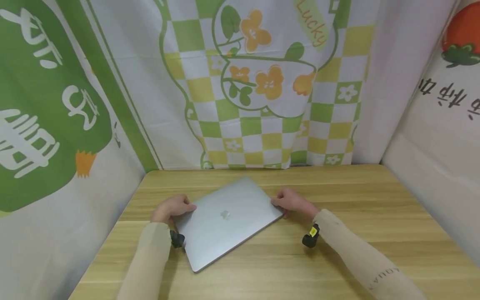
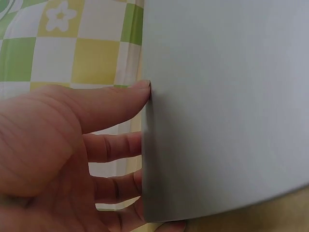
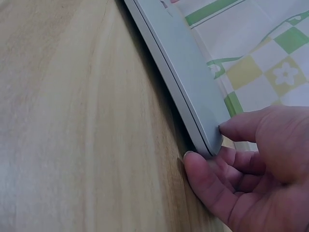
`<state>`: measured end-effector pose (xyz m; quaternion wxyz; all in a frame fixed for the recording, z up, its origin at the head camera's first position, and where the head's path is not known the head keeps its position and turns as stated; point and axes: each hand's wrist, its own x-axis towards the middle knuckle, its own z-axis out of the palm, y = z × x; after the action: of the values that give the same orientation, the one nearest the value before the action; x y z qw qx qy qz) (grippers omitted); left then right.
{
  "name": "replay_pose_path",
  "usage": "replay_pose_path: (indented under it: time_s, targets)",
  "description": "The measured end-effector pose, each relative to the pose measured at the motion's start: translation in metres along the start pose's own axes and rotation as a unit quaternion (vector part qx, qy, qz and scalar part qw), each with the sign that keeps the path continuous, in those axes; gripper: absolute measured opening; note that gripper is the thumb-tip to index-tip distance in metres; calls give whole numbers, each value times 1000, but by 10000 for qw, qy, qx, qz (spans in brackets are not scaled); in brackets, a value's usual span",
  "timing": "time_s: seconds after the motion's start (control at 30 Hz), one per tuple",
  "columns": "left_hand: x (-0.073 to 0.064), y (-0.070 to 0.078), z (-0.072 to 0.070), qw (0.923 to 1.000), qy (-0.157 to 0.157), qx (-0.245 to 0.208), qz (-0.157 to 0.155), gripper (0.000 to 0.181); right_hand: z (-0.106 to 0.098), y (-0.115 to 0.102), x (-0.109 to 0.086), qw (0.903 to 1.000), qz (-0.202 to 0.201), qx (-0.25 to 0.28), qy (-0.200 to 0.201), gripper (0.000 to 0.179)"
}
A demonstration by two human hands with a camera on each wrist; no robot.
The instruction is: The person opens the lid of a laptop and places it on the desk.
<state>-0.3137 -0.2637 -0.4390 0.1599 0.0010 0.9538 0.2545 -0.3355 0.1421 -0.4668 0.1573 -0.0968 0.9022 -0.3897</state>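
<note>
A closed silver laptop [image 1: 228,233] with a logo on its lid lies at a slant over the wooden table. My left hand [image 1: 172,208] holds its left side. In the left wrist view the thumb [image 2: 116,104] presses at the lid's edge, while the other fingers pass beneath and are partly hidden by the laptop. At the opposite end, my right hand [image 1: 294,202] grips the right corner. The right wrist view has its thumb and fingers [image 3: 207,181] around that corner, with a dark gap under the laptop's long edge.
The wooden table [image 1: 337,258] extends on both sides of the laptop. Behind it hangs a checkered, flower-printed cloth [image 1: 255,137]. Printed cloths also border the left [image 1: 56,137] and right [image 1: 438,162] sides.
</note>
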Motion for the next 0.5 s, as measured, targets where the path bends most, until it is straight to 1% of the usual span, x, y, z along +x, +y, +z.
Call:
replay_pose_path:
  time_s: [0.2, 0.43, 0.5]
  targets:
    - [6, 5, 2, 9999, -29, 25, 100, 33, -1, 7, -1, 9997, 219, 56, 27, 30]
    - [10, 12, 5, 9999, -63, -11, 92, 33, -7, 10, -9, 9995, 245, -145, 94, 30]
    - [11, 15, 6, 9999, -79, 42, 148, 34, -9, 12, -12, 9995, 254, -155, 87, 29]
